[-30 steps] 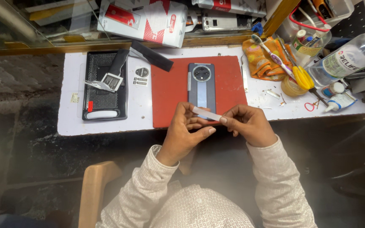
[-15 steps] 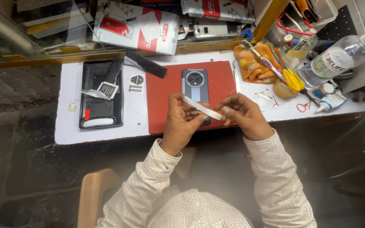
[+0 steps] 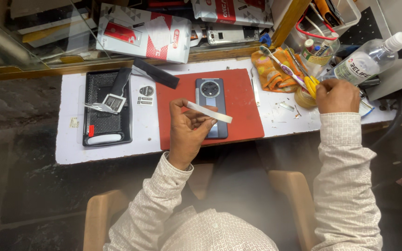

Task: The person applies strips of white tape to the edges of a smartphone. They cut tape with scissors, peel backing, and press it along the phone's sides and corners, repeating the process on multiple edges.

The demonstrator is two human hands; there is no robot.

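1. The left hand (image 3: 187,132) is nearest; its fingers are pinched shut on a thin white strip (image 3: 209,112), which is long, flat and tilted; the strip sits just above a grey phone (image 3: 211,100) lying back-up on a red mat (image 3: 240,104).
2. The right hand (image 3: 337,95) is curled tight beside yellow scissors (image 3: 311,85); I cannot tell what it holds, because the fingers hide it.
3. A black tray (image 3: 99,111) on the left holds a white stick and a small square part.
4. Farther back, a clear tub (image 3: 319,46) holds small bottles; a spray bottle (image 3: 373,53) lies tipped beside it; boxes at the top are cut off.
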